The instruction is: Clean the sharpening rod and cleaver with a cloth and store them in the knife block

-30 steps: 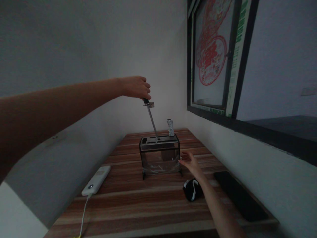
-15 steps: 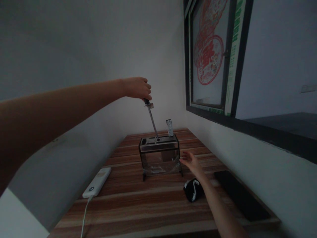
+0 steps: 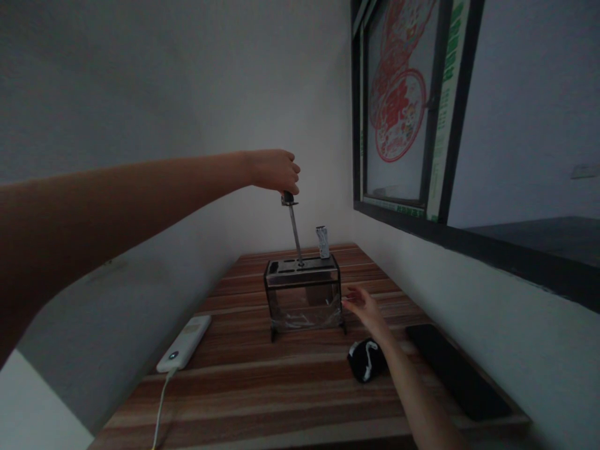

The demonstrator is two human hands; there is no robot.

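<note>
My left hand (image 3: 275,170) is closed round the dark handle of a thin steel rod (image 3: 295,233), a knife or sharpening steel, held nearly upright. Its tip meets a slot in the top of a clear knife holder (image 3: 302,300) with a dark frame, standing on the striped wooden table (image 3: 262,387). Another metal handle (image 3: 322,242) sticks up from the holder's right end. My right hand (image 3: 364,308) hovers open just beside the holder's right wall, fingers spread toward it.
A white power bank (image 3: 184,342) with a cable lies at the left of the table. A small black object (image 3: 365,359) sits under my right forearm. A black phone (image 3: 457,370) lies by the right wall. A window with red paper decoration (image 3: 398,100) is above.
My left hand has shifted right and the rod has swung from a slant to nearly upright, its tip staying at the holder's top. My right hand has barely moved.
</note>
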